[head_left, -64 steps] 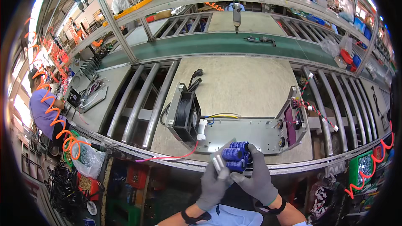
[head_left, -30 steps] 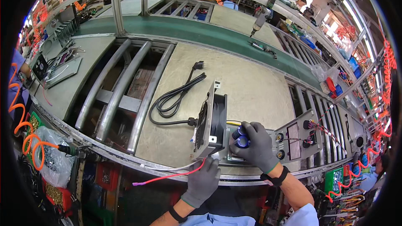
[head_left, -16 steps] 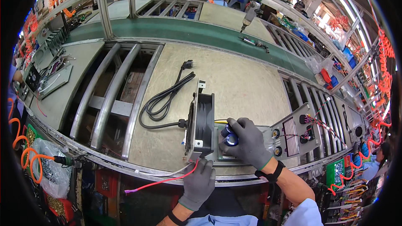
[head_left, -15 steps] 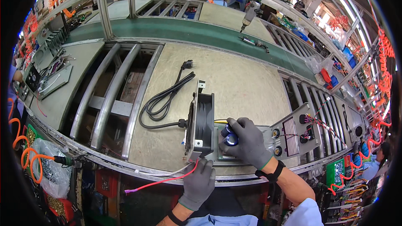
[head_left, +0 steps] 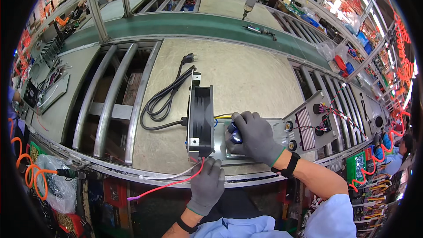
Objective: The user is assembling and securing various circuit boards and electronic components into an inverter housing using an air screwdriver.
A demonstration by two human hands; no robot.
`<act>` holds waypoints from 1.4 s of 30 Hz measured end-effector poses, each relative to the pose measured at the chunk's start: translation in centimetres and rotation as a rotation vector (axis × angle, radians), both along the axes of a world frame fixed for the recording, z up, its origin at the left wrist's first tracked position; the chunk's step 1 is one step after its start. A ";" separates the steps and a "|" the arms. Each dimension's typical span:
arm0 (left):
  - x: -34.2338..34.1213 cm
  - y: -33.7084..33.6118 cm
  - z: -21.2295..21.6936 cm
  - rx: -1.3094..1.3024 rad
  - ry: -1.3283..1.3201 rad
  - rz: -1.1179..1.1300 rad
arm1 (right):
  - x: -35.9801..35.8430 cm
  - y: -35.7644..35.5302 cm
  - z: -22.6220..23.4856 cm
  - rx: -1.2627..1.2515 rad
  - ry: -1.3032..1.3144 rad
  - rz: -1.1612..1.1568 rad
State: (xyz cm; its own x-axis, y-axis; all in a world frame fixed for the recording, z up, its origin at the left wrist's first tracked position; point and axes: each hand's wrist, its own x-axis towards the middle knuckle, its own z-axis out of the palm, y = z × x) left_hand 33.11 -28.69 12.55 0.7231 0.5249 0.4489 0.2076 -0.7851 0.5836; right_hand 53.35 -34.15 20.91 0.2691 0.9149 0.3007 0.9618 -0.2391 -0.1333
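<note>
A metal chassis [head_left: 273, 128] lies on the work board, its left end panel carrying a black fan [head_left: 202, 121] and its right end panel [head_left: 310, 128] tilted outward. My right hand [head_left: 255, 139], in a grey glove, closes from above around blue cylindrical capacitors [head_left: 235, 133] on a circuit board, which it mostly covers. At the front edge below the fan, my gloved left hand [head_left: 207, 187] has its fingers bent against the chassis. Their tips are partly hidden. A red wire [head_left: 169, 186] and a white wire [head_left: 163, 177] trail leftward beside it.
A coiled black power cord [head_left: 154, 113] runs from the fan panel across the board [head_left: 246, 75]. Metal rollers [head_left: 116, 101] flank it. Beyond lies a green belt [head_left: 176, 24] with a power screwdriver [head_left: 261, 31]; another screwdriver [head_left: 252, 1] hangs above. Another chassis [head_left: 50, 90] stands left.
The whole view has shifted, so the bench sits further left and higher in the picture. Both hands keep nearly the same places on the chassis and capacitors.
</note>
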 end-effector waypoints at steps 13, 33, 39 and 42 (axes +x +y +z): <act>-0.5 -0.8 -0.3 0.026 -0.061 -0.003 | -0.3 -1.1 -1.4 0.074 -0.057 -0.009; -0.4 0.3 0.2 0.044 -0.031 -0.046 | 13.0 9.1 27.8 -0.657 -0.089 -0.252; -1.1 -1.1 -1.6 0.090 0.117 0.054 | 26.0 19.6 22.4 -0.250 -0.011 -0.460; -1.9 -2.2 -3.0 0.056 0.208 0.096 | 32.2 24.0 16.9 0.129 0.266 -0.492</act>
State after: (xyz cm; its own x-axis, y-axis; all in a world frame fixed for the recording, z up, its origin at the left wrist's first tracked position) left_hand 31.23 -30.84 9.59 0.7513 0.5738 0.3260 0.3937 -0.7862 0.4764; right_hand 85.53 -10.11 37.84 0.7360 0.6230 0.2648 0.6704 -0.6163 -0.4133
